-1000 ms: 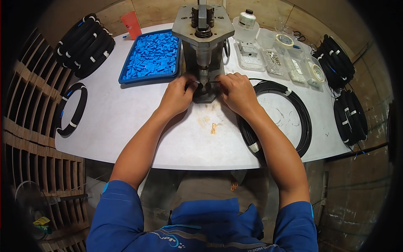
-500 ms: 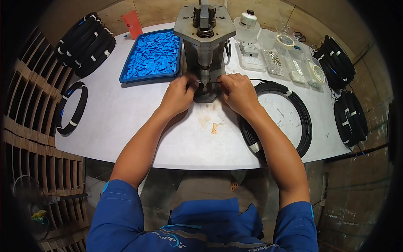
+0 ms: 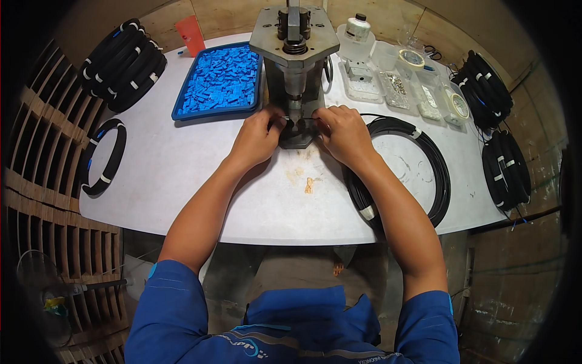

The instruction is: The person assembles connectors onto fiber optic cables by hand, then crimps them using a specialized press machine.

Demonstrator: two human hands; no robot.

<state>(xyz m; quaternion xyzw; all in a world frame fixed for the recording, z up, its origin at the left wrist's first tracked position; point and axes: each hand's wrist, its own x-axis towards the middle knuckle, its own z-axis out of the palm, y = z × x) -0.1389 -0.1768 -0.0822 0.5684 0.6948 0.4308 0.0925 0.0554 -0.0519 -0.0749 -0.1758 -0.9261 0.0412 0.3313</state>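
A metal bench press (image 3: 295, 51) stands at the far middle of the table, its ram just above a small die area. At the left of the die, my left hand (image 3: 257, 134) is closed in a pinch on something small that its fingers mostly hide. On the other side, my right hand (image 3: 345, 133) pinches a thin black cable (image 3: 310, 119) that reaches in under the ram. More of this cable lies in a large round coil (image 3: 441, 176) bound with white tape, partly beneath my right forearm.
Left of the press sits a blue tray (image 3: 177, 114) heaped with small blue pieces (image 3: 221, 79). Behind it stands a red cup (image 3: 191, 36). Clear plastic containers (image 3: 364, 91), tape rolls (image 3: 412, 59) and a white bottle (image 3: 358, 27) fill the back right. Bundled black coils (image 3: 124, 67) lie at both sides.
Both hands keep their places and grips beside the die. The upper part of the press has shifted very slightly.
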